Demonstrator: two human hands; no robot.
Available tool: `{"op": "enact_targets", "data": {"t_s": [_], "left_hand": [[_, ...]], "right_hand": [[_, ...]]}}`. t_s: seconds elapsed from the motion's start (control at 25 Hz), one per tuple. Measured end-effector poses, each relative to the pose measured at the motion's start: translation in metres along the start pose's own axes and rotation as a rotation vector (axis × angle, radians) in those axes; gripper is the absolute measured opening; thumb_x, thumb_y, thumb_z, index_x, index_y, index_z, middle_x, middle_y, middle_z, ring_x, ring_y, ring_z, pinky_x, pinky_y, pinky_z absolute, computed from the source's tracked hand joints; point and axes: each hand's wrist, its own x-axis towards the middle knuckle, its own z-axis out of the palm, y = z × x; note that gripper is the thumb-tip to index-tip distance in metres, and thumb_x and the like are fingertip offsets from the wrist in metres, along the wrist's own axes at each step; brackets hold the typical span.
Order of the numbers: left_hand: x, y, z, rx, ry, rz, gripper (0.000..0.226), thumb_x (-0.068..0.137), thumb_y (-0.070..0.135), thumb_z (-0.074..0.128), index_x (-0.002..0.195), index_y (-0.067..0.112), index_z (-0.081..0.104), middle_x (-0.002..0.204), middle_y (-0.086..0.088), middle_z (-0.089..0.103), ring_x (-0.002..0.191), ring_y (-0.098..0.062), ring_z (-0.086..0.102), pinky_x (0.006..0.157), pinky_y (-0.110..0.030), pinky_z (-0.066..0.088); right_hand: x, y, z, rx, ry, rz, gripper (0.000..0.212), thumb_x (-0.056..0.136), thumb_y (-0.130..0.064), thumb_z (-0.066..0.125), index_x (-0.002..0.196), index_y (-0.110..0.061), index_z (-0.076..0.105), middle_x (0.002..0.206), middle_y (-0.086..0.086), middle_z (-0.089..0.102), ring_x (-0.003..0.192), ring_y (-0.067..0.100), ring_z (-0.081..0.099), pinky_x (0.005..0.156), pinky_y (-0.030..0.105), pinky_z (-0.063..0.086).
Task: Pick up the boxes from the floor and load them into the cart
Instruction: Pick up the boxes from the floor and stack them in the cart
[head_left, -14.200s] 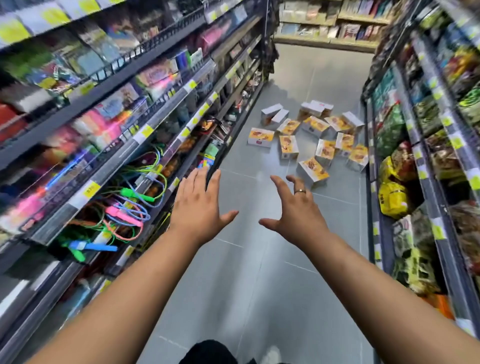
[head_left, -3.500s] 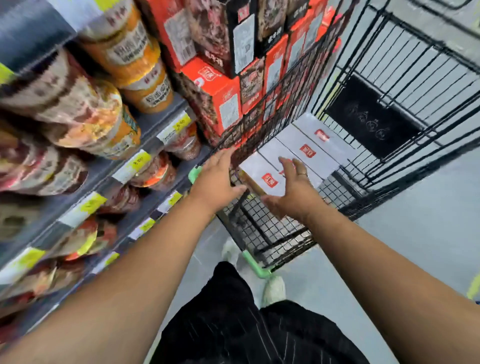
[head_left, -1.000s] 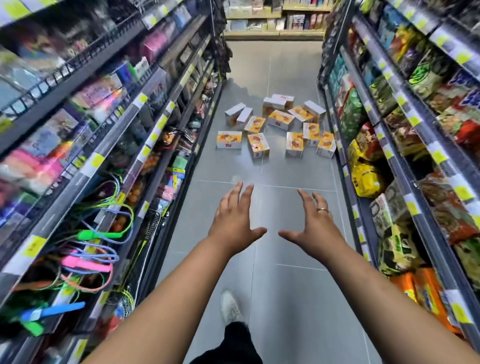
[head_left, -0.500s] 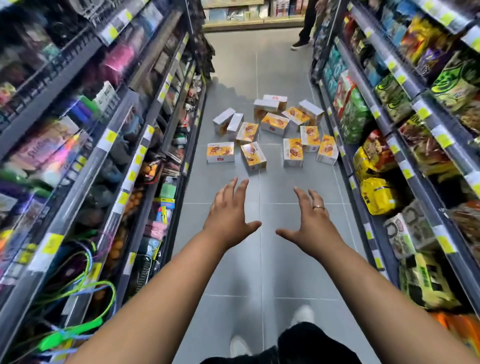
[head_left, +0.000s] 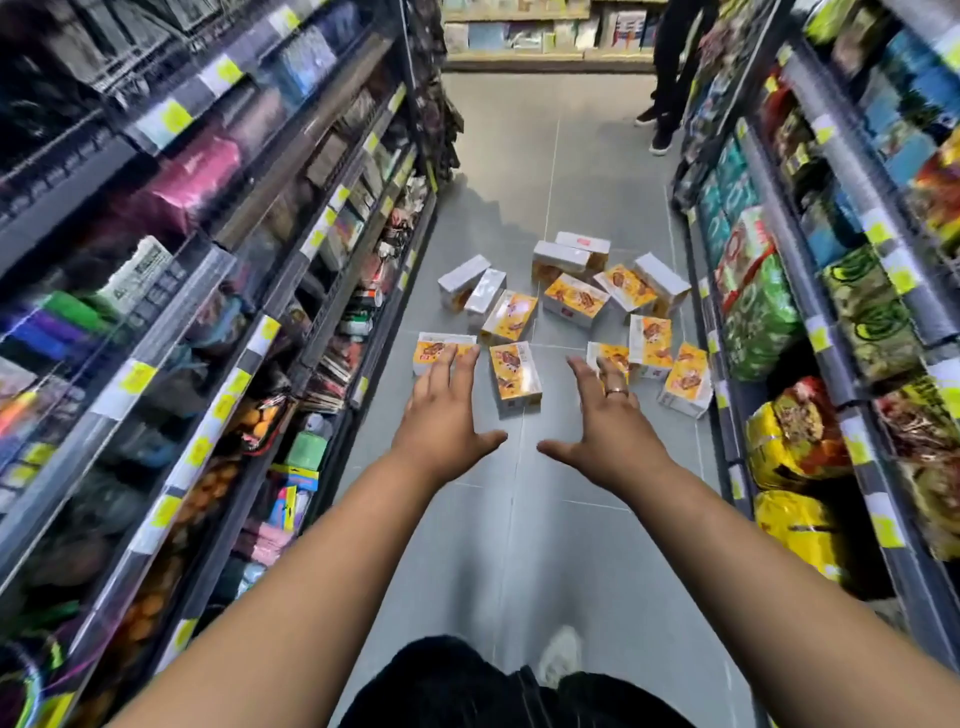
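Stocked shelves (head_left: 218, 249) wall the narrow aisle on both sides, and the scattered boxes (head_left: 575, 300) on the grey floor (head_left: 519, 530) now lie much nearer than a moment ago: the person has walked up to them. The left hand (head_left: 441, 415) and right hand (head_left: 608, 423) reach forward, fingers spread and empty, either side of the nearest box (head_left: 514, 371). With the cart out of view, another pickup looks about to begin.

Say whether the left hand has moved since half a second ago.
Yes: the left hand has gone forward; its fingertips, earlier short of the nearest left-side box, now overlap it.
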Motion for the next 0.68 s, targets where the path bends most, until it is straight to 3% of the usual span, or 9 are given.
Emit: {"op": "enact_targets", "data": {"t_s": [0.48, 0.68], "left_hand": [[0.284, -0.037, -0.002, -0.061, 0.019, -0.085, 0.105, 0.075, 0.047, 0.076, 0.153, 0.023, 0.010, 0.160, -0.006, 0.009, 0.144, -0.029, 0.013, 0.116, -0.041, 0.019], [0.411, -0.067, -0.016, -0.078, -0.030, -0.070, 0.105, 0.073, 0.046, 0.077, 0.152, 0.023, 0.012, 0.159, -0.009, 0.013, 0.144, -0.032, 0.015, 0.115, -0.045, 0.023]], "right_hand": [[0.300, 0.001, -0.048, -0.059, -0.035, -0.076, 0.108, 0.075, -0.050, 0.075, 0.152, -0.035, 0.002, 0.161, 0.008, -0.002, 0.146, 0.033, 0.015, 0.113, 0.041, 0.028], [0.417, -0.013, -0.059, -0.086, -0.057, -0.041, 0.108, 0.073, -0.051, 0.076, 0.152, -0.036, 0.004, 0.161, 0.006, -0.002, 0.145, 0.034, 0.017, 0.112, 0.046, 0.032]]}}
